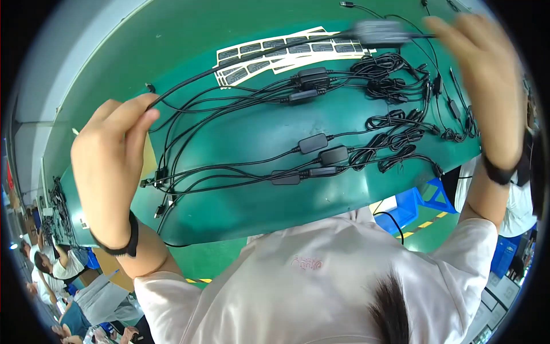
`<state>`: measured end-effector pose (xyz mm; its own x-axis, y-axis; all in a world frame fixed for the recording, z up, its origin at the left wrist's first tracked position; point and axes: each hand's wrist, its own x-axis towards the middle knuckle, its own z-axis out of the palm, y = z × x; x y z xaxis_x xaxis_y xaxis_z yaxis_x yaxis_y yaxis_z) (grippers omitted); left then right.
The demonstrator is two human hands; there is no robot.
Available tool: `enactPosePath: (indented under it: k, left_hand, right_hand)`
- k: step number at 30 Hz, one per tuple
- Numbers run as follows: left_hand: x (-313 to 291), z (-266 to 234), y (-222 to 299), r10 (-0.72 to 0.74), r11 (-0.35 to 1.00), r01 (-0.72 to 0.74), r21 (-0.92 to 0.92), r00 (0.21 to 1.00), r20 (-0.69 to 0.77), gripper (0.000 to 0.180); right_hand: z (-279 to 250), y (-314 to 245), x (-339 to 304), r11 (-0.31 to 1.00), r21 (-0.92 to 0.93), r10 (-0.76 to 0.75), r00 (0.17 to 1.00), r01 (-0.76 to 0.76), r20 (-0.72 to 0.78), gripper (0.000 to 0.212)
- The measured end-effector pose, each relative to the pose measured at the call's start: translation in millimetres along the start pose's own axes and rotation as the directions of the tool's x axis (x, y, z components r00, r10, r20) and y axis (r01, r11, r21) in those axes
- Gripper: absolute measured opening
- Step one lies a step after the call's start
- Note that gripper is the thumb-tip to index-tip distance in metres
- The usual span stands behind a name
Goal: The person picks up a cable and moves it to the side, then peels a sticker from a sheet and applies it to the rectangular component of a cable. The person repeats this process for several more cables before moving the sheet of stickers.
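Observation:
A black cable with a dark rectangular box along it is stretched across the far side of the table between my hands. My left hand pinches the cable between thumb and forefinger at the left. At the far right, my right hand is smeared by motion, with its fingers closed round the cable just beyond the box. Beneath lie several similar cables with black boxes, some bundled in coils. Printed label sheets with dark labels lie behind them.
The green tabletop curves round in front of me. More loose cables lie at its right end, and another pile at far left. Blue plastic bins stand below the near right edge. Other people are in the left background.

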<state>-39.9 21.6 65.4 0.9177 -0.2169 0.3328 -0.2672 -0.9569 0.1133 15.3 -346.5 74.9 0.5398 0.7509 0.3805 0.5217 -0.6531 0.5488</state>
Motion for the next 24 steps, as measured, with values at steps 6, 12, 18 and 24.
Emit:
enactPosePath:
  k: [6,12,18,24]
  left_hand:
    - [-3,73,-44,0.202,0.967,-0.221,0.125,0.968,0.151,0.019]
    - [2,77,3,-0.07,0.89,0.068,-0.451,0.997,0.012,0.023]
    - [28,85,52,-0.068,0.704,0.029,-0.709,0.997,-0.026,0.02]
    - [22,72,35,0.065,0.588,0.225,-0.777,0.944,0.322,0.032]
  right_hand:
    - [97,-68,2,0.974,0.223,-0.073,0.987,0.04,0.144,0.03]
    - [74,-74,14,0.676,0.737,0.007,1.0,0.005,-0.013,0.038]
    - [50,-131,42,-0.44,0.888,0.282,0.918,-0.134,0.278,0.044]
    - [77,-105,21,-0.614,0.73,0.145,0.867,-0.299,0.477,0.037]
